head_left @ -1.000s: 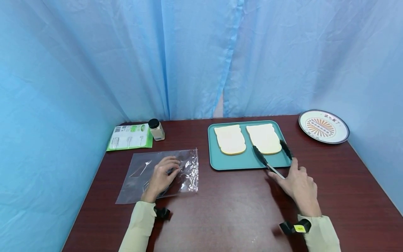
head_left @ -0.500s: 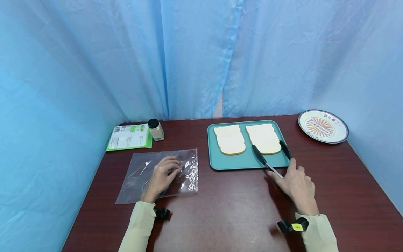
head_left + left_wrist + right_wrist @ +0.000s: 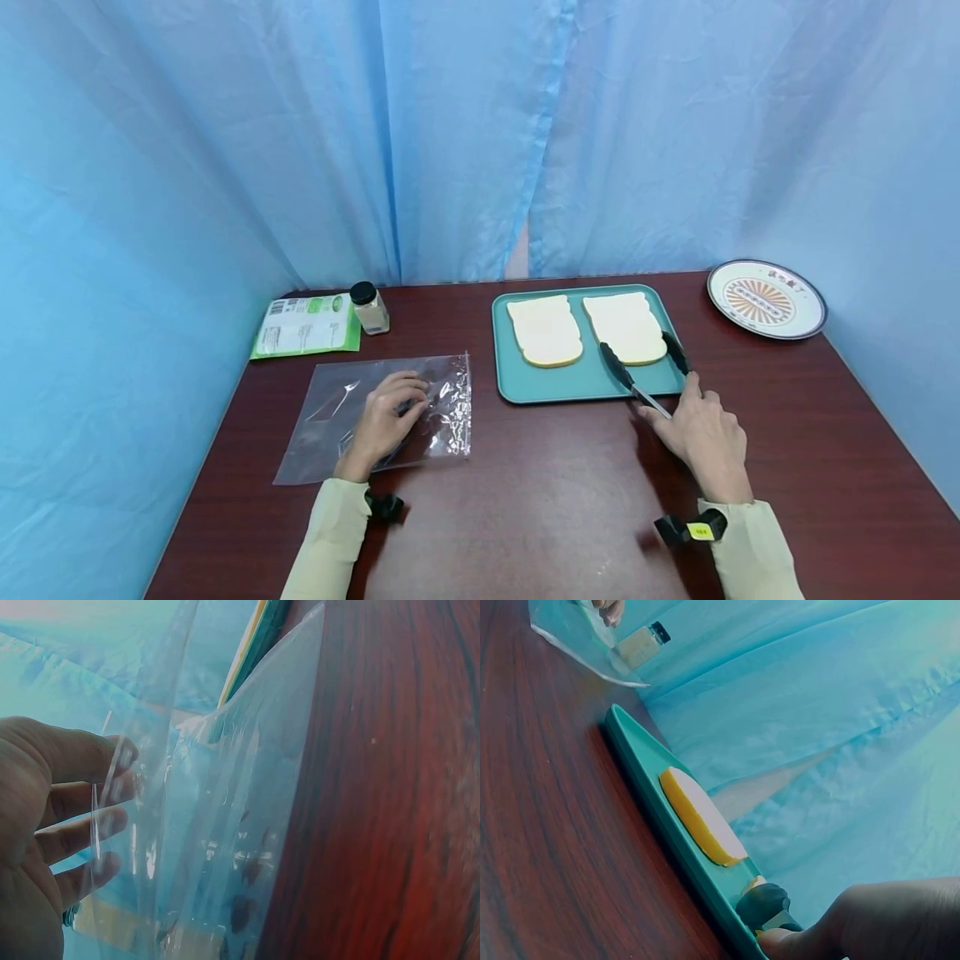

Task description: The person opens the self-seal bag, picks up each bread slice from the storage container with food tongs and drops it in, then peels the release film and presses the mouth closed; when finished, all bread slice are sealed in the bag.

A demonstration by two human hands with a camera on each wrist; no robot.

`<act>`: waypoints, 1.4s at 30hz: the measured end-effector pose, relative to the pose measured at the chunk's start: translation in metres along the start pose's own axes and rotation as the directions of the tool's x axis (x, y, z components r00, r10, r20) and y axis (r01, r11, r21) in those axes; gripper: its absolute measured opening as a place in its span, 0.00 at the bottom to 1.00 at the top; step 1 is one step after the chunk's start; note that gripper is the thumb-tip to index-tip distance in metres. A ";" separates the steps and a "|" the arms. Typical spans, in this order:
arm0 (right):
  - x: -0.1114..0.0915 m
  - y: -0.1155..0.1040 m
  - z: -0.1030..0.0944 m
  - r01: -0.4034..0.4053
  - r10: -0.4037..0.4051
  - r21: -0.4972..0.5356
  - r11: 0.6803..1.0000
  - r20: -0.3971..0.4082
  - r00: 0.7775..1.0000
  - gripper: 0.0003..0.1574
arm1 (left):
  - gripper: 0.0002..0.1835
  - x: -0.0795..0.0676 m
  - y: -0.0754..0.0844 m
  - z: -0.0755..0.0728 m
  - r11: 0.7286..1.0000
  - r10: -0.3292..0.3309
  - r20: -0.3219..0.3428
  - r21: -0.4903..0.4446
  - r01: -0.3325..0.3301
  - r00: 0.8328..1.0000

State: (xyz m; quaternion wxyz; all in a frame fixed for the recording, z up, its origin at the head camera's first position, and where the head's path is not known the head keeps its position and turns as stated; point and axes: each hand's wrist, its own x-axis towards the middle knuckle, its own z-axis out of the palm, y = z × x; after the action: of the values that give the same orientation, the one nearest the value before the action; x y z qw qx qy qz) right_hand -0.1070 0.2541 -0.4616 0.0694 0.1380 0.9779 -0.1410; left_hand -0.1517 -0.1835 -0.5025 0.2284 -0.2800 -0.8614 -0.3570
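Note:
My left hand (image 3: 386,421) pinches the upper film of a clear plastic bag (image 3: 315,429), holding it raised from the table in the left wrist view. Its fingertips (image 3: 112,821) show through the film. My right hand (image 3: 705,437) grips metal tongs with black heads (image 3: 617,365), thumb on one arm and fingers on the other. The tong heads stand apart, one at each side of the right bread slice (image 3: 624,325), which lies on a teal tray (image 3: 540,387). Another bread slice (image 3: 546,329) lies to its left, its yellow crust showing in the right wrist view.
A white plate (image 3: 780,321) with a printed pattern stands at the back right. At the back left lie a green and white packet (image 3: 303,325) and a jar with a black lid (image 3: 372,312). Blue curtains (image 3: 465,167) hang behind the brown table (image 3: 510,508).
My right hand has shifted slightly left with the tongs, and their heads have drawn a little closer about the right bread slice. The left hand and the bag have stayed in place.

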 end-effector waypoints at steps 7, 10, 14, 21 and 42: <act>0.001 0.002 0.001 0.008 -0.008 -0.007 1.000 -0.019 1.000 0.65 | 0.07 0.000 0.001 0.000 1.000 -0.011 0.015 0.006 0.011 1.000; 0.001 0.002 0.001 0.016 -0.016 -0.007 1.000 -0.037 0.999 0.63 | 0.07 0.000 0.002 -0.001 1.000 -0.013 0.016 0.008 0.013 1.000; 0.001 0.003 0.002 0.030 -0.030 -0.003 1.000 -0.057 0.998 0.61 | 0.07 0.001 0.003 -0.001 1.000 -0.014 0.015 0.025 0.014 1.000; 0.001 0.006 0.005 0.034 -0.034 0.000 0.999 -0.082 0.996 0.60 | 0.06 0.002 0.005 -0.001 0.999 -0.034 0.024 0.032 0.033 0.999; 0.000 0.022 0.019 0.046 -0.042 0.022 0.999 -0.131 0.991 0.55 | 0.07 0.000 0.001 0.001 1.000 -0.013 0.003 0.024 0.013 1.000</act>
State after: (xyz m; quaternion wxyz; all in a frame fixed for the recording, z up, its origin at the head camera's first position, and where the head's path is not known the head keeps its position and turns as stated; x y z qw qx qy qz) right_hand -0.0986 0.2687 -0.4851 0.0006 0.1262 0.9813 -0.1453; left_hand -0.1509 -0.1825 -0.5025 0.2280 -0.2723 -0.8677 -0.3477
